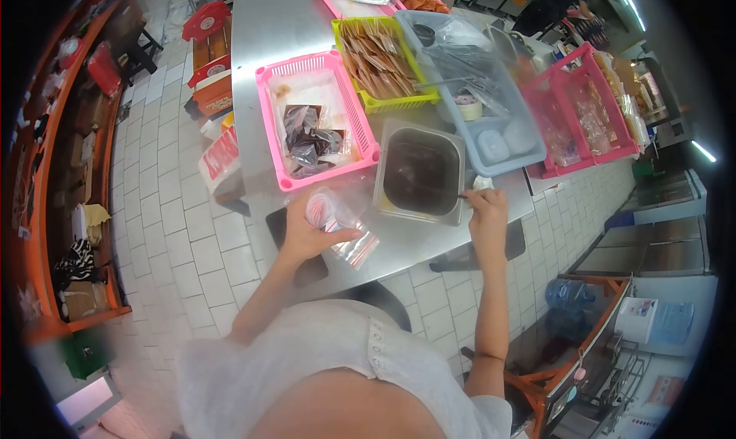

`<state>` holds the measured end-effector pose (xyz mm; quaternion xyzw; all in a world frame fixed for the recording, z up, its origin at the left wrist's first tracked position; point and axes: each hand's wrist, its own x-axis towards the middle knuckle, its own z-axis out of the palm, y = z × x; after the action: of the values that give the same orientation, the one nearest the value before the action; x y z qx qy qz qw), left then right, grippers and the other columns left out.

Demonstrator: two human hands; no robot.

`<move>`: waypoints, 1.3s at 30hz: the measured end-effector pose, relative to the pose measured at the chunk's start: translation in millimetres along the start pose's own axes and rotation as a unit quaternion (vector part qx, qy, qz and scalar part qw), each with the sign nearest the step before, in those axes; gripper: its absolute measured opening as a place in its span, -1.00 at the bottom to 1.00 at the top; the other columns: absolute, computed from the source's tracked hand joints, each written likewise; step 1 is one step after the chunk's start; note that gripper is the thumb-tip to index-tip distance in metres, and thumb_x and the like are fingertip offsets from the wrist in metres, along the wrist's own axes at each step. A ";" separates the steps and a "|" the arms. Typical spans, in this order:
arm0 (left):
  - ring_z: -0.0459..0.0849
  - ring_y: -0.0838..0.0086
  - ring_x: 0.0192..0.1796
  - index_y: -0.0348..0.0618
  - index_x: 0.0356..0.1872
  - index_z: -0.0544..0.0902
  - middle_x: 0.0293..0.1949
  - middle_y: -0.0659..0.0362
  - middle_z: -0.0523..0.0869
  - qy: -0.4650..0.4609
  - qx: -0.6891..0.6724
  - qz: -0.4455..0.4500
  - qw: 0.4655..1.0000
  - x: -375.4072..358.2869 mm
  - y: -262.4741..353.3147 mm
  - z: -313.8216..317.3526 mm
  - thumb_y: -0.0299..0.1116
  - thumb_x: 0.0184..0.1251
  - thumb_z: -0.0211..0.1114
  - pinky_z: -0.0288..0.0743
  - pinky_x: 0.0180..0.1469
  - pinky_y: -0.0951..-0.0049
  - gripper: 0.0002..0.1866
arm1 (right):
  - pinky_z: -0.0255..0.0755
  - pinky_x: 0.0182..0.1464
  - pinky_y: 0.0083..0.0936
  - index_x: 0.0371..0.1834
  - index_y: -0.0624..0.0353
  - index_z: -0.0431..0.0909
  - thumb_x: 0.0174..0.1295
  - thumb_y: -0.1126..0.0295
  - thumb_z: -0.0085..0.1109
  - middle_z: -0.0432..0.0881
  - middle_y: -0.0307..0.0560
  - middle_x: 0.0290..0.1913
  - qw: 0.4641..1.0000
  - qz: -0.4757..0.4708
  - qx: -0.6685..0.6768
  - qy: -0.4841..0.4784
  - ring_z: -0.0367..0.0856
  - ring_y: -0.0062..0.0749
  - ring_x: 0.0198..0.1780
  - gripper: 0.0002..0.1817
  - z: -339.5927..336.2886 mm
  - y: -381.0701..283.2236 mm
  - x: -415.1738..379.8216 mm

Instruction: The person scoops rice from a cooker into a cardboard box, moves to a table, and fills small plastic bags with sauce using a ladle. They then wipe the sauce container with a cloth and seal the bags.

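From here, L hand (pixel 300 233) is curled round the zip bags (pixel 330 211) nr the table (pixel 402 243) edge; a loose grip could drop 'em. R hand (pixel 488 209) pinches a thin dark handle (pixel 463 196) at the pan (pixel 418 213) rim; a knock might slop the dark liquid (pixel 420 170). Can't see handle's far end.

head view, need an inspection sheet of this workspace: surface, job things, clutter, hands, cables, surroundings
Surface: metal table, bearing baskets and containers
Job things: clear bags in front of the pink basket; steel pan with dark contents
Clutter: dark packets in the pink basket; green basket of brown packets; blue tub of mixed items
Hands: left hand holds the bags; right hand grips a dark handle at the pan's rim, tool unclear
Cables: nothing seen
Surroundings: tiled floor, orange shelving, water bottles, another person beyond
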<state>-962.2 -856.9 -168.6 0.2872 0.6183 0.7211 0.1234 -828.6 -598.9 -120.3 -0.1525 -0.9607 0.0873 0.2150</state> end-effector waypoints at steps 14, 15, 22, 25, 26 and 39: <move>0.56 0.52 -0.16 -0.29 -0.11 0.52 -0.23 0.14 0.63 0.010 0.050 0.001 0.999 1.8 -8.4 -4.7 -0.32 -0.42 0.60 0.40 -0.05 0.46 -0.32 | 0.24 -0.32 -0.65 -0.27 0.34 0.59 0.04 0.57 0.12 0.54 -0.17 -0.54 0.884 0.321 0.331 -0.080 0.38 -0.57 -0.43 -0.82 7.5 17.4 -63.3; 0.56 0.52 -0.16 -0.29 -0.11 0.52 -0.24 0.15 0.63 0.000 0.045 -0.019 0.999 1.3 -10.5 -5.5 -0.32 -0.42 0.60 0.40 -0.05 0.47 -0.32 | 0.24 -0.31 -0.66 -0.25 0.37 0.59 0.06 0.56 0.12 0.56 -0.19 -0.51 0.838 0.387 0.377 -0.078 0.38 -0.62 -0.42 -0.82 8.2 11.5 -67.1; 0.56 0.52 -0.17 -0.26 -0.13 0.55 -0.25 0.16 0.63 -0.002 0.048 -0.004 0.999 13.0 -2.8 2.8 -0.35 -0.41 0.59 0.40 -0.05 0.47 -0.36 | 0.25 -0.34 -0.72 -0.20 0.44 0.54 0.11 0.53 0.04 0.53 -0.22 -0.44 0.707 0.459 0.536 -0.056 0.41 -0.62 -0.44 -0.77 44.2 6.4 -104.2; 0.56 0.51 -0.16 -0.26 -0.14 0.55 -0.23 0.17 0.63 -0.020 0.066 0.026 0.997 26.8 2.1 12.1 -0.36 -0.40 0.58 0.40 -0.04 0.45 -0.38 | 0.24 -0.35 -0.73 -0.18 0.45 0.53 0.11 0.56 0.03 0.52 -0.20 -0.41 0.710 0.462 0.530 -0.043 0.40 -0.63 -0.42 -0.77 33.1 -0.3 -95.1; 0.57 0.51 -0.16 -0.26 -0.14 0.55 -0.23 0.16 0.64 -0.022 0.078 0.035 0.996 31.9 2.4 16.2 -0.37 -0.39 0.57 0.41 -0.04 0.46 -0.38 | 0.24 -0.34 -0.74 -0.18 0.44 0.53 0.11 0.57 0.04 0.52 -0.20 -0.40 0.722 0.461 0.515 -0.038 0.40 -0.64 -0.41 -0.77 28.0 -1.7 -90.7; 0.59 0.54 -0.14 -0.29 -0.07 0.54 -0.20 0.13 0.65 -0.079 0.009 0.050 0.996 84.8 -3.3 77.8 -0.32 -0.39 0.59 0.43 -0.01 0.51 -0.31 | 0.11 -0.33 -0.74 -0.19 0.38 0.56 0.12 0.55 0.11 0.50 -0.23 -0.48 0.745 0.321 0.574 0.109 0.23 -0.66 -0.47 -0.80 -55.7 -7.0 -29.9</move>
<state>-986.9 -747.1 -144.0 0.3752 0.5980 0.6957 0.1326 -780.1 -609.6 -80.5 -0.3084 -0.5931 0.6692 0.3245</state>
